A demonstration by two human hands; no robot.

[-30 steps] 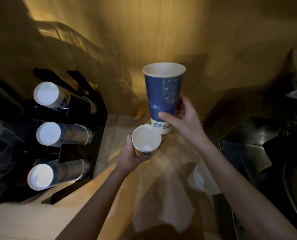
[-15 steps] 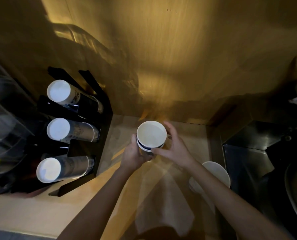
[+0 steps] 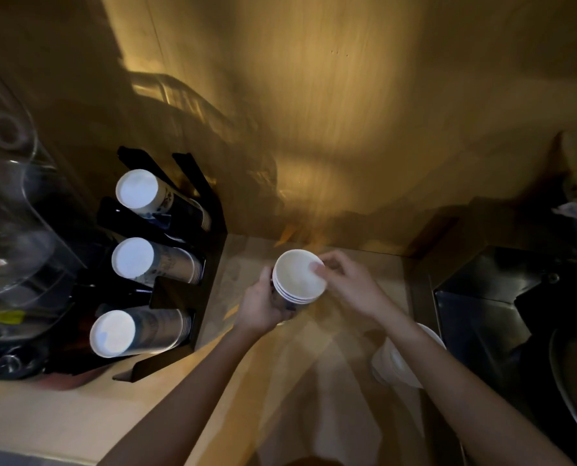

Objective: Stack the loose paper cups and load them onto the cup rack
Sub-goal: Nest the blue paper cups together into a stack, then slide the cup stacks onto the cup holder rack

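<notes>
Paper cups (image 3: 298, 277): light, crushable; your left hand (image 3: 263, 302) clamps the nested wall, right hand (image 3: 351, 284) fingertips pinch the rim—grip lightly.

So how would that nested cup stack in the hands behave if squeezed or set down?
The cup stack is probably light, since the left hand alone wraps it. Thin paper rims suggest it dents under a hard squeeze. Tall and narrow, it may tip.

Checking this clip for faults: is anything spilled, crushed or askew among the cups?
Nothing stands out. The nested cups sit evenly between the left hand and right hand; three stacks lie in the rack.
</notes>
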